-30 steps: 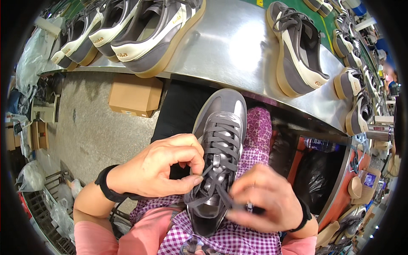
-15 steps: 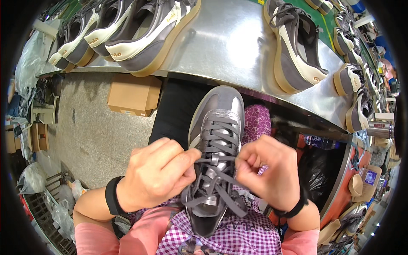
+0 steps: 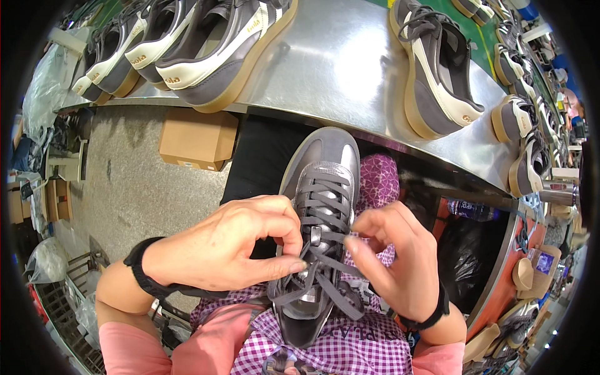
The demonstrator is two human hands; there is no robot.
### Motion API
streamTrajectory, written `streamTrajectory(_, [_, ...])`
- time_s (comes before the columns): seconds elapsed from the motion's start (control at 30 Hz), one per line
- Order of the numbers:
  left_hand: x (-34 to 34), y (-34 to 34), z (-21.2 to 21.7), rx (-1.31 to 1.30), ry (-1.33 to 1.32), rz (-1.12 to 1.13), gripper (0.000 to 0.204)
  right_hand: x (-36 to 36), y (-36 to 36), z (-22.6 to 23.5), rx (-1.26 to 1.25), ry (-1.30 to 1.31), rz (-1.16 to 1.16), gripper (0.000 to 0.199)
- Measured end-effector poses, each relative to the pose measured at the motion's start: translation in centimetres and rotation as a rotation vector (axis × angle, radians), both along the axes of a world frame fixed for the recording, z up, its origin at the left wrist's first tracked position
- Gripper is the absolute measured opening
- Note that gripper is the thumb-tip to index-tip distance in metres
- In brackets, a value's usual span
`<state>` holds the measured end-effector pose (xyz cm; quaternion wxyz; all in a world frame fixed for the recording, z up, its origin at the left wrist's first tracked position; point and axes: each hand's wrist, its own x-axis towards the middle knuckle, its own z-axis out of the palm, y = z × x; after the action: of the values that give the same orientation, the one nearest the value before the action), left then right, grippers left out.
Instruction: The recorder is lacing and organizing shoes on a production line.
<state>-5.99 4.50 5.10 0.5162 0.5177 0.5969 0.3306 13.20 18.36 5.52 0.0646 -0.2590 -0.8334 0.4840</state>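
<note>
Grey shoe (image 3: 322,206) on lap fills the gap between left hand (image 3: 228,247) and right hand (image 3: 400,262); crossed laces (image 3: 325,275) block the middle. Metal table (image 3: 350,69) edge just ahead, finished shoes (image 3: 437,69) crowding it. Open floor (image 3: 125,187) left, past cardboard box (image 3: 197,137).

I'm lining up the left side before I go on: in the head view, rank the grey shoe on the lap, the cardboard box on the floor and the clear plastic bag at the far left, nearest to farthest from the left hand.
From the left hand:
1. Grey shoe, at its fingertips, which pinch a lace.
2. Cardboard box, up and left, under the metal table.
3. Clear plastic bag, far upper left.
</note>
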Motion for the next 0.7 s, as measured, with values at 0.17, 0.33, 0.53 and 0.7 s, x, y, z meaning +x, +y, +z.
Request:
streamTrajectory(0.17, [-0.3,0.2,0.5,0.019,0.039,-0.095,0.015,0.9,-1.1,1.0,0.289,0.036,0.270,0.025])
streamTrajectory(0.33, [2.4,-1.4,-0.6,0.533,0.919,0.121,0.031,0.9,-1.6,0.1,0.139,0.104,0.237,0.018])
streamTrajectory(0.53, [3.6,-2.4,-2.7,0.720,1.065,0.148,0.027,1.6,-0.6,-0.2,-0.140,0.105,0.296,0.018])
streamTrajectory(0.7, [3.5,-3.2,-1.6,0.567,0.639,0.211,0.034,5.0,2.0,-1.2,-0.859,0.334,0.273,0.015])
